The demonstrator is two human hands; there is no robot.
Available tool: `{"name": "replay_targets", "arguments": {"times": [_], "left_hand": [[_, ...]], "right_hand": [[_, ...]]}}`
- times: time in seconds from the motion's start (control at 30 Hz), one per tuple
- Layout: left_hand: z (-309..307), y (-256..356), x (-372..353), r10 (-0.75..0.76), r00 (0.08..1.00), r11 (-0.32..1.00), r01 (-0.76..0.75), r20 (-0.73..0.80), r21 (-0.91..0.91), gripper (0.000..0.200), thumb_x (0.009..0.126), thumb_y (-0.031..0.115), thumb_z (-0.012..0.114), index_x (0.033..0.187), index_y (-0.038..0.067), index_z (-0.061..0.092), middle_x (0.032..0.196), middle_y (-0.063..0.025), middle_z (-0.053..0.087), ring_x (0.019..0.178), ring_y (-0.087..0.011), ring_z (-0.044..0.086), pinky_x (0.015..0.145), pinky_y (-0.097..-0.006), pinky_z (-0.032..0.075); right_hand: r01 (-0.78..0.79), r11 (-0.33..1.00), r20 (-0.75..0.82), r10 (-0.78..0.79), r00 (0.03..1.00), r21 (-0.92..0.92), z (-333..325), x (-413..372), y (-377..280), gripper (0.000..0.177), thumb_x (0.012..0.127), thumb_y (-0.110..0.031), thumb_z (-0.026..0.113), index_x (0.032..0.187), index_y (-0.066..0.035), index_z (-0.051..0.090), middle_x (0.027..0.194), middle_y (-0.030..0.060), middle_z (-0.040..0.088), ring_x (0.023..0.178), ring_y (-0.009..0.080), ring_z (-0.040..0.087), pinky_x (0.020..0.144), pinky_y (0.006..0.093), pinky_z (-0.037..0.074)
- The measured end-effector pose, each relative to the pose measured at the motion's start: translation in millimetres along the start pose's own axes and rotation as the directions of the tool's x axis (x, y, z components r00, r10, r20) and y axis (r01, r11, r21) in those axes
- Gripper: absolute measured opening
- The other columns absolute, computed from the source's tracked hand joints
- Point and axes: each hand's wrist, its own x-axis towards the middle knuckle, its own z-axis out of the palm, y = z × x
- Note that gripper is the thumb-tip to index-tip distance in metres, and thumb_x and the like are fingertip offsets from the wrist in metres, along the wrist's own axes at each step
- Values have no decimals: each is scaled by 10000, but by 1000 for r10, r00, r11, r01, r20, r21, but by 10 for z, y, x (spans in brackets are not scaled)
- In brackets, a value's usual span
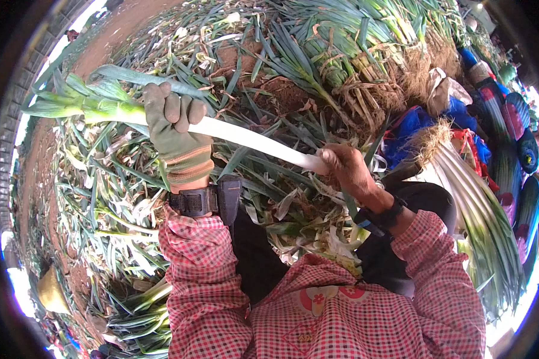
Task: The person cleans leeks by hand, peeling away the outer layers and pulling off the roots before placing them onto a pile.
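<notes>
A long leek (251, 141) with a white stalk lies slantwise across the view, its green leaves at the upper left. My left hand (176, 122), in a green glove with a striped cuff, is closed around the stalk just below the leaves. My right hand (350, 170), bare, grips the white lower end of the same leek; its fingers hide the tip. To the right of my right knee lies a bundle of leeks (470, 197), roots up and white stalks showing.
Uncleaned leeks (365, 66) with roots are heaped at the top. Loose leaves (120, 191) cover the ground around my legs. More leeks (141, 320) lie at the lower left. Blue and red bags (461, 113) and wrapped items (512, 131) are at the right.
</notes>
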Motion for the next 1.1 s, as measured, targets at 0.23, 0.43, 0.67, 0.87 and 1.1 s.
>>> {"name": "replay_targets", "arguments": {"times": [0.23, 0.43, 0.67, 0.87, 1.1], "left_hand": [[-17, -1, 19, -4, 992, 997, 14, 123, -79, 184, 912, 234, 543, 867, 55, 550, 503, 72, 346, 376, -33, 248, 394, -204, 240], [-31, 39, 53, -19, 962, 991, 54, 273, -119, 168, 927, 200, 511, 884, 47, 562, 511, 69, 360, 377, -27, 271, 387, -202, 238], [-16, 65, 67, -25, 958, 979, 82, 286, -188, 163, 938, 191, 479, 854, 61, 530, 513, 79, 365, 391, -30, 296, 411, -211, 275], [-29, 64, 71, -37, 967, 979, 85, 251, -186, 135, 920, 169, 511, 830, 71, 531, 502, 89, 344, 372, -26, 278, 384, -201, 235], [-77, 89, 126, -35, 933, 948, 144, 357, -285, 195, 941, 186, 466, 893, 35, 579, 491, 81, 363, 375, -28, 291, 392, -209, 258]], "right_hand": [[500, 835, -95, -531, 842, -230, 92, 14, 134, 166, 854, -144, 584, 826, 18, 608, 590, 76, 507, 552, 106, 490, 512, 286, 418], [79, 995, 49, -82, 995, 68, 65, 26, 159, 249, 886, -202, 554, 754, 3, 609, 578, 23, 504, 540, 60, 451, 489, 257, 387], [70, 946, 87, -102, 991, 317, -68, -96, -52, 314, 893, -293, 576, 833, 13, 613, 630, -9, 523, 552, 48, 458, 498, 230, 385], [136, 991, 83, -136, 987, 12, -78, -149, -51, 248, 864, -232, 618, 883, 15, 620, 690, 0, 546, 621, 61, 496, 559, 246, 423], [-468, 605, 548, 61, 834, 644, -54, -113, 117, 258, 868, -186, 598, 988, 43, 590, 884, 76, 612, 727, 131, 585, 659, 251, 488]]}}
